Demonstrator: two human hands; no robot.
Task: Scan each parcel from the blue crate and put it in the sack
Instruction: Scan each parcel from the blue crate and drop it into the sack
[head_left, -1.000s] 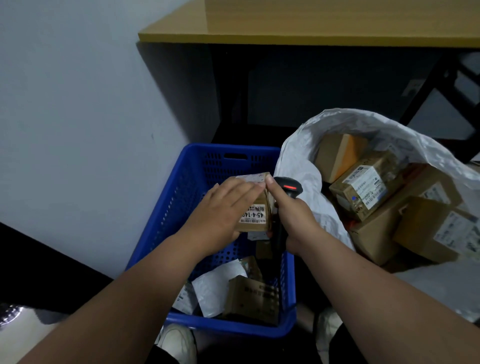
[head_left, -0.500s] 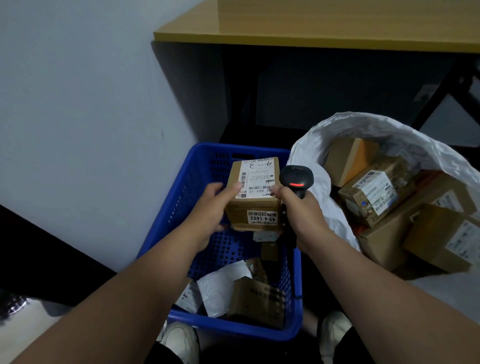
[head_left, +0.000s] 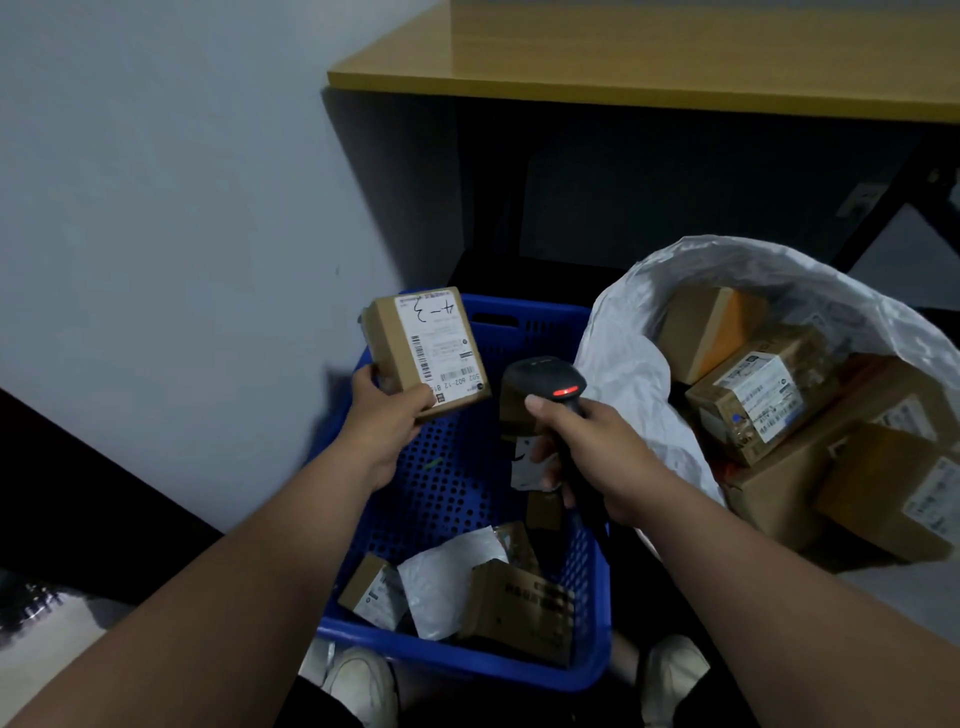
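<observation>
My left hand (head_left: 387, 415) grasps a small cardboard parcel (head_left: 426, 351) by its near lower corner, thumb on the labelled face, holding it above the far left corner of the blue crate (head_left: 457, 660); my right hand (head_left: 587, 457) is clenched round the handle of the black scanner (head_left: 545, 382), whose red light shows. Compared with half a second ago, the parcel has moved leftward and up, turning its label toward the scanner, and the two hands, then nearly touching, now stand apart: I judge the scan is in hand or about to be, the drop into the sack (head_left: 639, 374) still ahead. Several parcels remain at the crate's near edge; the sack, beside the crate's right wall, already holds boxes. The scanner's window is hidden, the label print too small to read, and the sack's right side is cut off.
</observation>
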